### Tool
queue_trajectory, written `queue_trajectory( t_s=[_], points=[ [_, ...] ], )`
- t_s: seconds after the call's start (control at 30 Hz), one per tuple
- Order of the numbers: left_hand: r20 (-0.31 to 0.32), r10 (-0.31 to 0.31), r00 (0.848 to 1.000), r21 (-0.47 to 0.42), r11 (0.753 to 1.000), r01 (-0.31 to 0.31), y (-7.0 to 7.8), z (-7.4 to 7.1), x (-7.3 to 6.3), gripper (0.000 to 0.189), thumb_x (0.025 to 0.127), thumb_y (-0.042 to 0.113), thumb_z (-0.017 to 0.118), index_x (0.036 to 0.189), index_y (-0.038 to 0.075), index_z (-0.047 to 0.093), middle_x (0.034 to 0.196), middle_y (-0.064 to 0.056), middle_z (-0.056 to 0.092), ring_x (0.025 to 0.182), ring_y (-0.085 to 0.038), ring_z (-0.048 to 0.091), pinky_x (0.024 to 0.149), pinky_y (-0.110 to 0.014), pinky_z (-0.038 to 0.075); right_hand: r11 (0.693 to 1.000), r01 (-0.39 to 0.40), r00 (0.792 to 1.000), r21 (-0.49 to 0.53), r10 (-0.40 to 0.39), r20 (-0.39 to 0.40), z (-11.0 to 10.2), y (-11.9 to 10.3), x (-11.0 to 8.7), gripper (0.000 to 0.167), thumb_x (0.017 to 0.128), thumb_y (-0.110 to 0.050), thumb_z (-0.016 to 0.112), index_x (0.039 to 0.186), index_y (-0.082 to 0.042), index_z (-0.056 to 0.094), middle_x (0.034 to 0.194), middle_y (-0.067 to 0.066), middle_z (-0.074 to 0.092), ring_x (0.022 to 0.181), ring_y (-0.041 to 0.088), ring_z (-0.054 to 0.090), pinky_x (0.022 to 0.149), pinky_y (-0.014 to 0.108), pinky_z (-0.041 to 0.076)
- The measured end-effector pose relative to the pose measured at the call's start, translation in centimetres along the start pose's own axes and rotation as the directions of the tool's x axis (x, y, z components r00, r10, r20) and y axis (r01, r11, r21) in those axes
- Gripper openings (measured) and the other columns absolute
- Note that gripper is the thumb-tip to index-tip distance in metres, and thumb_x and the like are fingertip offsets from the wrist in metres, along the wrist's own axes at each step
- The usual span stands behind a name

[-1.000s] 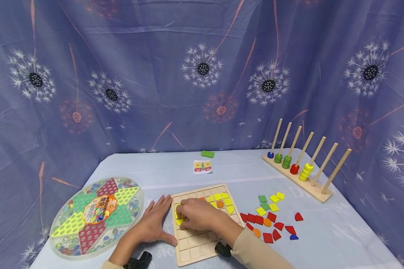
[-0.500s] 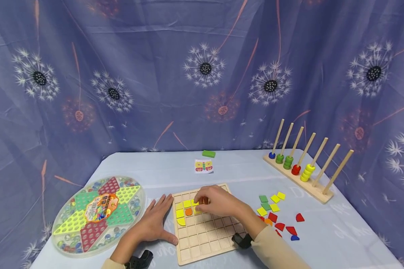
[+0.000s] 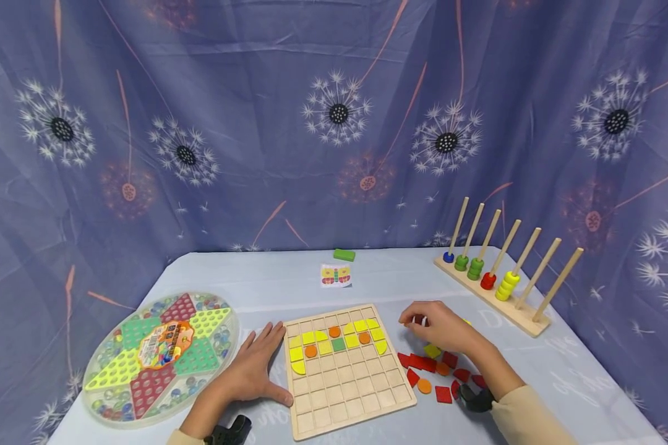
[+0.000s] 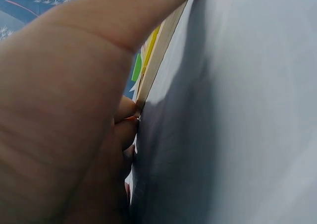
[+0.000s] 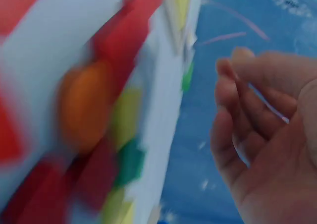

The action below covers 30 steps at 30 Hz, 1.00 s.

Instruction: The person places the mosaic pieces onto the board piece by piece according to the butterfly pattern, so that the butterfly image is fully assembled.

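A square wooden grid board (image 3: 345, 386) lies on the table, with yellow pieces, orange discs and one green square (image 3: 339, 344) set in its upper rows. My left hand (image 3: 258, 364) lies spread along the board's left edge, fingertips at the upper corner and thumb at the side. In the left wrist view, the hand hides most of the board (image 4: 159, 53). My right hand (image 3: 442, 326) is right of the board, over the loose pieces, fingers loosely bent. The right wrist view shows nothing between its thumb and fingers (image 5: 225, 92).
Loose red pieces (image 3: 443, 394), orange discs (image 3: 424, 385) and a yellow square (image 3: 432, 351) lie right of the board. A marble board game (image 3: 161, 358) stands left. Behind are a butterfly picture card (image 3: 336, 276), a green block (image 3: 344, 254) and a peg stand with coloured rings (image 3: 490, 290).
My right hand has moved from the board's left side, across its middle, to the loose pieces at right. The green square on the board now shows. My left hand stays put.
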State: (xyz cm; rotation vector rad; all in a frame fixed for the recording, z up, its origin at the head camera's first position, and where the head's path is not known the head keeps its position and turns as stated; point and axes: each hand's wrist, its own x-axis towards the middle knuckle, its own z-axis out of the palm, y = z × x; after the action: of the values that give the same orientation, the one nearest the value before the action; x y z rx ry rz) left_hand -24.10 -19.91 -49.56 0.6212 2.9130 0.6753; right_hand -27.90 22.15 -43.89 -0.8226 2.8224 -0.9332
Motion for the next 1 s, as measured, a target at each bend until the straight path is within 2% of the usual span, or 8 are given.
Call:
queue_trajectory(
  t_s=[0.1, 0.17, 0.3, 0.4, 0.63, 0.83, 1.0],
  points=[
    [-0.005, 0.003, 1.0, 0.0, 1.0, -0.003, -0.1, 0.1, 0.0, 0.143, 0.041, 0.083, 0.073, 0.153, 0.006, 0.025, 0.158, -0.01, 0.021, 0.145, -0.03, 0.009, 0.114, -0.054, 0.003, 0.997, -0.062, 0.997, -0.04, 0.06, -0.056, -0.5, 1.5, -1.2, 0.013, 0.09, -0.012, 0.068, 0.102, -0.017, 0.072, 0.093, -0.005, 0.067, 0.077, 0.009, 0.056, 0.068, 0.027, 0.052],
    [-0.01, 0.006, 1.0, -0.004, 1.0, -0.006, -0.2, 0.1, -0.1, 0.143, 0.041, 0.083, 0.073, 0.152, 0.006, 0.025, 0.157, -0.009, 0.021, 0.145, -0.031, 0.01, 0.114, -0.054, 0.003, 0.996, -0.07, 0.996, -0.046, 0.067, -0.057, -0.7, 2.4, -1.9, 0.013, 0.09, -0.012, 0.068, 0.102, -0.016, 0.072, 0.092, -0.006, 0.067, 0.076, 0.009, 0.056, 0.066, 0.026, 0.052],
    [-0.009, 0.001, 1.0, -0.002, 1.0, -0.001, -0.3, 0.1, -0.2, 0.144, 0.04, 0.083, 0.073, 0.152, 0.007, 0.026, 0.158, -0.008, 0.021, 0.145, -0.029, 0.01, 0.114, -0.053, 0.003, 0.998, -0.071, 0.997, -0.002, 0.071, 0.028, -0.9, 3.5, -3.1, 0.017, 0.088, -0.009, 0.069, 0.104, -0.015, 0.071, 0.093, -0.005, 0.066, 0.073, 0.012, 0.055, 0.063, 0.026, 0.053],
    [-0.003, 0.001, 1.0, -0.002, 1.0, -0.001, -0.3, 0.1, -0.2, 0.144, 0.04, 0.084, 0.072, 0.153, 0.008, 0.025, 0.158, -0.007, 0.02, 0.145, -0.028, 0.009, 0.114, -0.052, 0.002, 0.996, -0.083, 0.992, 0.028, 0.08, 0.099, -1.1, 3.9, -3.6, 0.021, 0.086, -0.007, 0.07, 0.106, -0.016, 0.071, 0.097, -0.005, 0.065, 0.075, 0.013, 0.055, 0.066, 0.025, 0.053],
    [-0.003, 0.002, 1.0, -0.005, 1.0, -0.002, -0.2, 0.0, 0.1, 0.144, 0.04, 0.083, 0.073, 0.153, 0.007, 0.025, 0.158, -0.008, 0.02, 0.145, -0.029, 0.009, 0.114, -0.053, 0.002, 0.996, -0.084, 0.975, 0.043, 0.073, 0.212, -1.1, 3.4, -3.6, 0.028, 0.082, -0.005, 0.073, 0.106, -0.019, 0.071, 0.098, -0.004, 0.06, 0.073, 0.017, 0.053, 0.064, 0.028, 0.052],
    [-0.003, 0.016, 1.0, -0.008, 1.0, -0.017, -0.2, 0.0, 0.0, 0.144, 0.041, 0.083, 0.072, 0.152, 0.005, 0.024, 0.158, -0.009, 0.02, 0.145, -0.03, 0.009, 0.114, -0.054, 0.002, 0.991, -0.114, 0.975, -0.071, 0.125, 0.183, -0.7, 2.7, -2.9, 0.024, 0.08, -0.014, 0.076, 0.103, -0.019, 0.073, 0.09, -0.008, 0.058, 0.073, 0.012, 0.053, 0.065, 0.026, 0.051],
    [-0.003, 0.029, 1.0, -0.017, 0.999, -0.029, -0.3, 0.0, -0.2, 0.144, 0.043, 0.084, 0.072, 0.152, 0.004, 0.023, 0.158, -0.009, 0.019, 0.145, -0.031, 0.009, 0.114, -0.055, 0.001, 0.995, -0.079, 0.985, -0.058, 0.087, 0.148, 0.1, 1.7, -1.8, 0.025, 0.081, -0.021, 0.077, 0.106, -0.017, 0.074, 0.089, -0.007, 0.059, 0.071, 0.011, 0.053, 0.06, 0.026, 0.05]
  ],
)
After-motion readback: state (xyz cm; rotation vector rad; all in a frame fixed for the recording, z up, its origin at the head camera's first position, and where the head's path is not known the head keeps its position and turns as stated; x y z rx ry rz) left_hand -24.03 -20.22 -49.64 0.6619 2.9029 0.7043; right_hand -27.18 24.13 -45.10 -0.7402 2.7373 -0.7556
